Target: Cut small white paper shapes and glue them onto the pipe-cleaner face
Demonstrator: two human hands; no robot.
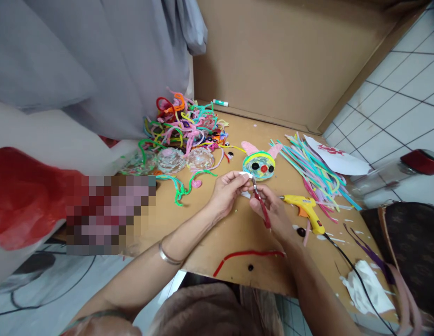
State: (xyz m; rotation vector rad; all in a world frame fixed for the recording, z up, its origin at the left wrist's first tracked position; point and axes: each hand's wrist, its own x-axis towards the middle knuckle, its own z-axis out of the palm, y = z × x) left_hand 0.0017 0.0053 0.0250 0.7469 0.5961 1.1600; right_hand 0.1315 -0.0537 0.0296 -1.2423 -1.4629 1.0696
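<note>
Between its fingers my left hand (228, 192) pinches a small white piece of paper (245, 175). My right hand (273, 209) is closed on red-handled scissors (261, 205), whose blades point up at the paper's edge. Just beyond both hands lies a round, clear animal face (262, 167) with pink ears, a yellow and green band, black button eyes and a red nose. Another white scrap (245, 194) shows below my left fingers. To the right of my right hand rests a yellow glue gun (309, 210) with a black cord.
Tangled colourful pipe cleaners (188, 119) and clear discs (201, 159) crowd the back left. A bundle of straight pipe cleaners (308, 163) lies right, near a bag (406, 252) and crumpled tissue (369, 287). A red pipe cleaner (248, 253) lies by the front edge.
</note>
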